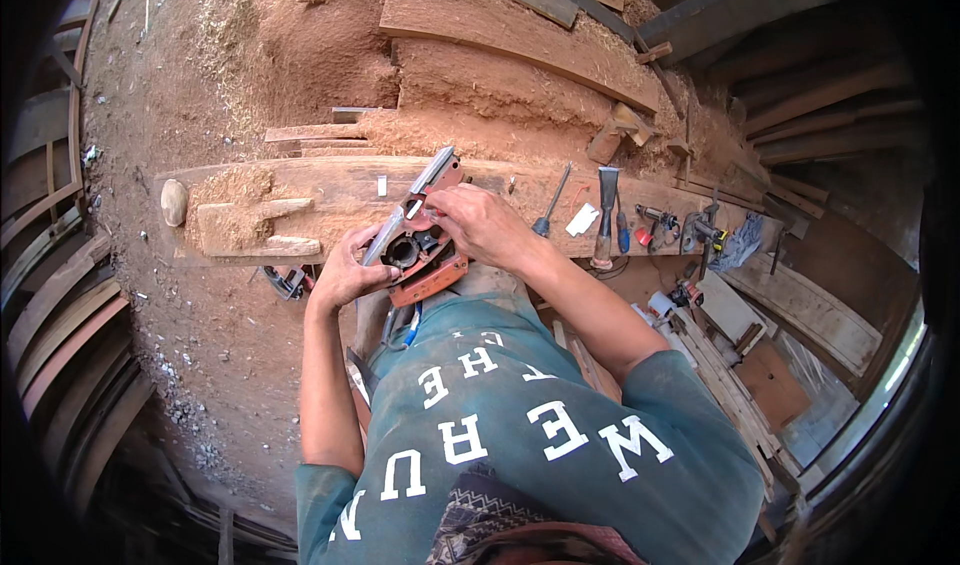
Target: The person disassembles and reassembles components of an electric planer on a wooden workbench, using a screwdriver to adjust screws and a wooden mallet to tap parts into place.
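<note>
A red-orange electric planer (428, 283) is tilted in front of my body, above the near edge of the wooden bench. Its long grey metal sole points up and away to the right, and a round dark cavity shows in its side. My left hand (352, 270) is wrapped round the near left end, thumb on the housing. Over the planer's middle, my right hand (478, 223) has its fingers bent and pressed together at the sole. Whatever those fingertips pinch is too small or hidden to make out.
Along the bench plank (345, 173) lie a screwdriver (553, 201), a white card (582, 219), a wide chisel (606, 210) and several power tools (657, 227). Sawdust (330, 45) and boards (500, 45) cover the ground beyond. Stacked timber (70, 335) stands at left.
</note>
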### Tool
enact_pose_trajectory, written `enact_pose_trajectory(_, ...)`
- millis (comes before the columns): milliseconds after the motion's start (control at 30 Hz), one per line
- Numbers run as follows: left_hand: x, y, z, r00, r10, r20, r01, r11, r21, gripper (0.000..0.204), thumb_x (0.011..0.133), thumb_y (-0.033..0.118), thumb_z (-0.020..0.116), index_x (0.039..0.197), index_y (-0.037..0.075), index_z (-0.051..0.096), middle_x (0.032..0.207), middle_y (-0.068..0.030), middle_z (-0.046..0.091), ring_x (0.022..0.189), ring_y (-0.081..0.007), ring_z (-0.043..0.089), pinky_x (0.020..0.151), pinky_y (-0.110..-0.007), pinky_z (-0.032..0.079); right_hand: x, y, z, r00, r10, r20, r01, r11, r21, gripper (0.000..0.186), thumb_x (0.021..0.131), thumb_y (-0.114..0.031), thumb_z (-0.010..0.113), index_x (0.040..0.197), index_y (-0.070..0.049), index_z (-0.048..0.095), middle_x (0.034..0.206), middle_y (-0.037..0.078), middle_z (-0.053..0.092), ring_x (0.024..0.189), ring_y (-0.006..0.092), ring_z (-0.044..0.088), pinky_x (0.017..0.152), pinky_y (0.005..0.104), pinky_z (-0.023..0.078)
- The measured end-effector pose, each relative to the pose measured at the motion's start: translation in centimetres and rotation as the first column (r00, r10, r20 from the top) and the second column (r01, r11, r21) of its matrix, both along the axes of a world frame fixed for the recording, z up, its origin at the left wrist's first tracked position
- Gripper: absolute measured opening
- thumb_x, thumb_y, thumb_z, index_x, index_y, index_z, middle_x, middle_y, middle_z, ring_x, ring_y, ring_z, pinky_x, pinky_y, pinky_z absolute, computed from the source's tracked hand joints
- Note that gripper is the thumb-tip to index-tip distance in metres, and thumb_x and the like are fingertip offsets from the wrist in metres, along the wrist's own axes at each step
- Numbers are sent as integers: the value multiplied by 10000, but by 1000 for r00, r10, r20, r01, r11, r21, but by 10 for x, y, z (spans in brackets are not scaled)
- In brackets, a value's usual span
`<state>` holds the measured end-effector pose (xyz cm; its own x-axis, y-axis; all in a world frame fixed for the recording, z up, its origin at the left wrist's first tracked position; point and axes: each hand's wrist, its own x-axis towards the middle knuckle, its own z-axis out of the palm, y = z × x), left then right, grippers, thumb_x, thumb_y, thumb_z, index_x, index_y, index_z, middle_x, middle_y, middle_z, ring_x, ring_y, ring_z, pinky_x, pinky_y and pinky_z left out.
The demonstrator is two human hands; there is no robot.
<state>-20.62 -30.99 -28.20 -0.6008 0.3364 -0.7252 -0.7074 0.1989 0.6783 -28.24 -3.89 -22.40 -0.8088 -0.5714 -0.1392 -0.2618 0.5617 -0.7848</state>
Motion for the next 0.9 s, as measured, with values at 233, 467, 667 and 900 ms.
enact_pose_trajectory(233, 2, -2, -1, 998, 58, 28, -59, 997, 52, 868, 653, 185, 957, 1458, 74, 653, 1388, -119, 599, 1308, -262, 589, 1141, -368, 452, -8, -7, -10, 998, -7, 61, 6, 1000, 12, 114, 931, -40, 649, 1038, -3, 665, 923, 213, 706, 949, 420, 698, 822, 516, 562)
enact_pose_trajectory(467, -2, -5, -3, 1000, -10, -28, 11, 1000, 27, 853, 669, 167, 910, 1463, 27, 633, 1417, -120, 576, 1339, -263, 574, 1132, -374, 469, -4, -8, -23, 1000, 9, 24, -8, 1000, -20, 121, 934, -24, 605, 1032, -18, 676, 907, 205, 706, 931, 417, 706, 814, 510, 572)
enact_pose_trajectory(667, -5, -3, -3, 999, 15, 36, -16, 999, 49, 860, 664, 176, 919, 1460, 20, 634, 1405, -119, 579, 1321, -261, 586, 1119, -370, 478, -2, -5, -27, 996, 75, -37, -76, 997, -8, 182, 919, -26, 641, 1095, -16, 686, 955, 192, 717, 926, 377, 715, 817, 483, 579)
enact_pose_trajectory(900, -2, -8, -7, 995, 41, 96, -48, 996, 71, 869, 665, 151, 934, 1467, 21, 625, 1420, -105, 557, 1301, -241, 593, 1095, -360, 505, 11, -2, -9, 986, 10, -167, -12, 1000, -14, 284, 867, 2, 728, 1148, -19, 695, 967, 149, 703, 901, 341, 692, 830, 438, 572)
